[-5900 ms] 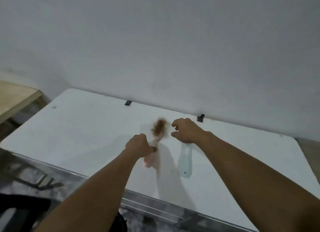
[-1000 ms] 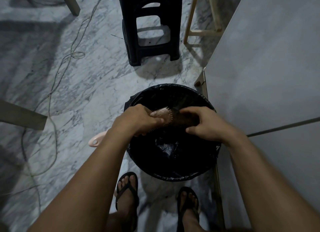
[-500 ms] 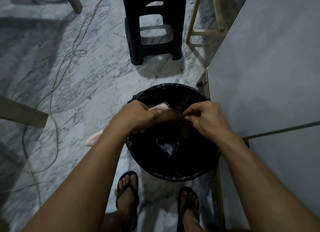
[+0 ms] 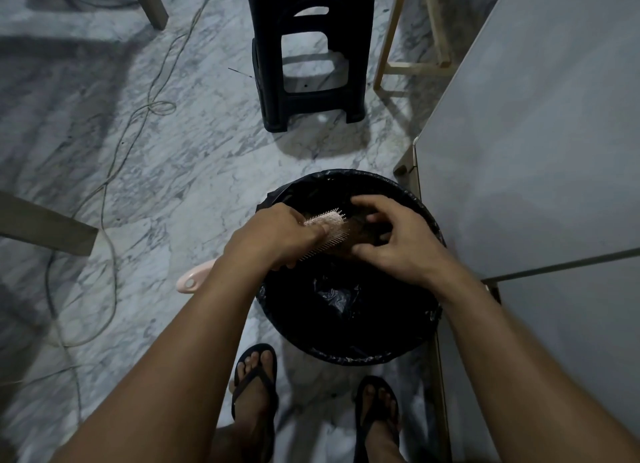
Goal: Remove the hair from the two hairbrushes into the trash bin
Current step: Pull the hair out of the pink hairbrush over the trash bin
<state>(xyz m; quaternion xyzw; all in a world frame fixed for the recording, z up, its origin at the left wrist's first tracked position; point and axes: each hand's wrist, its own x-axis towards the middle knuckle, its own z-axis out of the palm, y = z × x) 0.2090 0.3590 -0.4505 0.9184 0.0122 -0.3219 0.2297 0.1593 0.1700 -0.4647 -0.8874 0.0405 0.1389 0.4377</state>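
The left hand (image 4: 277, 236) was closed around the pink brush (image 4: 327, 232), holding it over the bin (image 4: 349, 358) with the bristles turned toward the right. The brush's handle end poked out below the left forearm, outside the bin's left rim. The right hand (image 4: 394, 244) was just beside the brush head, fingers (image 4: 363, 203) curled and spread around a brown clump of hair (image 4: 360, 241) that looked partly peeled off the bristles; whether the fingers actually pinched it could not be told. Both hands and the hair sat above the bin's far half, so anything that dropped would likely have landed in the black liner.

The second brush was not in view. Beside the bin's right rim stood the table (image 4: 536, 133); beyond the bin's far rim stood a black stool (image 4: 311, 106), and cables (image 4: 152, 106) trailed over the marble floor to the bin's left. The person's feet in flip-flops (image 4: 254, 376) stood at the bin's near rim.

Risks, as a judgement: the hair appeared tangled in the bristles, so a quick tug could have torn the clump and left strands behind. Loose wisps could have clung to the fingers and drifted past the rim onto the floor. The left hand gripped the brush near its head, so a hard pull from the right might have twisted it loose into the bin.
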